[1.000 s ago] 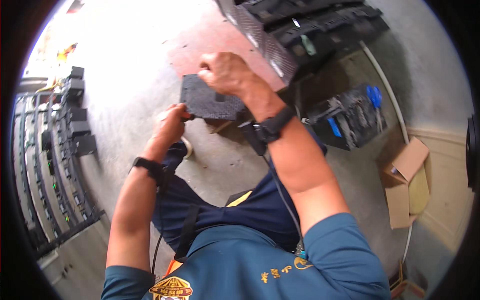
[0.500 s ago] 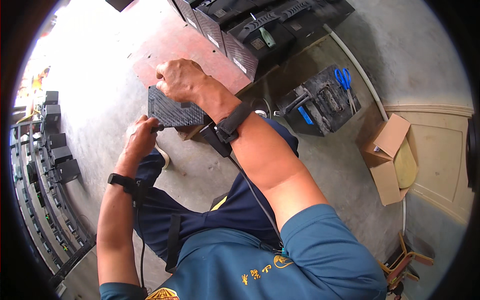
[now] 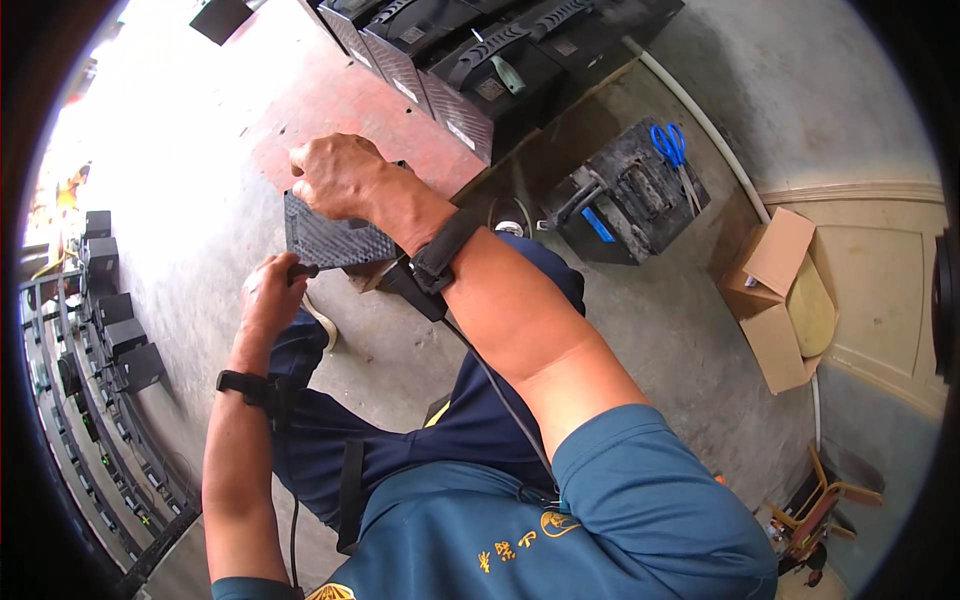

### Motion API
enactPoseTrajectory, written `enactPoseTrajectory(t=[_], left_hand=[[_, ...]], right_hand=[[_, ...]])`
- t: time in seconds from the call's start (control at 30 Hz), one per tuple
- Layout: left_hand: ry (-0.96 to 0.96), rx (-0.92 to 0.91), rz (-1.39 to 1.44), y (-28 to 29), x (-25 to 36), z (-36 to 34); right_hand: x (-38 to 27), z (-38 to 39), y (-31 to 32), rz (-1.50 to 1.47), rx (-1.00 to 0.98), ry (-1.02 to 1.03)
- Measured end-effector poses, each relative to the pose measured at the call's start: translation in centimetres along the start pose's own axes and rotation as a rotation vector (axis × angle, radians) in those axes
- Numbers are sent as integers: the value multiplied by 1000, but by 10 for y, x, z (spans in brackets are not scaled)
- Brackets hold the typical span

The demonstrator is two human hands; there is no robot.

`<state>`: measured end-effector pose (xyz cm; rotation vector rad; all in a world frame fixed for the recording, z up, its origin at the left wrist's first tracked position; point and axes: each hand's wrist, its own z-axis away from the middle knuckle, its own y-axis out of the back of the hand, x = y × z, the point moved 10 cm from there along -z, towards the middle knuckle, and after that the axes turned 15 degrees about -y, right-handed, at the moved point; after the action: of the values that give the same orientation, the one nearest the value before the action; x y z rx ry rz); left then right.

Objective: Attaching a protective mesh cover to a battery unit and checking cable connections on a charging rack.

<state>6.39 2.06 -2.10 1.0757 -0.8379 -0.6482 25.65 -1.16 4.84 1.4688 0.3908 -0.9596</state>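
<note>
A black patterned rectangular panel [image 3: 325, 240] lies on a brown block [image 3: 365, 277] between my legs. My left hand [image 3: 268, 295] is closed on a small black handle-like piece [image 3: 305, 270] at the panel's lower left corner. Above the panel, my right hand [image 3: 340, 178] has its fingers curled near the far edge; what they hold, if anything, is hidden. A strapped device sits on each wrist, with cables running down my arms.
Black cases [image 3: 540, 70] with a green-handled tool [image 3: 508, 75] line a pink board [image 3: 330, 110]. Blue scissors [image 3: 668, 145] rest on a dark box [image 3: 630, 230]. An open carton [image 3: 770, 340] stands right; black blocks [image 3: 130, 360] beside a metal rack [image 3: 70, 420] stand left.
The whole view has shifted, so the panel and both hands appear further left and somewhat lower than a second ago. Both hands stay at the panel, still with curled fingers.
</note>
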Motion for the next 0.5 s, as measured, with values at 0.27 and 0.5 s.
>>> enactPoseTrajectory(t=[0.27, 0.5], left_hand=[[273, 52, 204, 9, -22, 10], [6, 91, 113, 10, 8, 4]], right_hand=[[-8, -2, 1, -4, 28, 53], [-2, -2, 3, -29, 68, 86]])
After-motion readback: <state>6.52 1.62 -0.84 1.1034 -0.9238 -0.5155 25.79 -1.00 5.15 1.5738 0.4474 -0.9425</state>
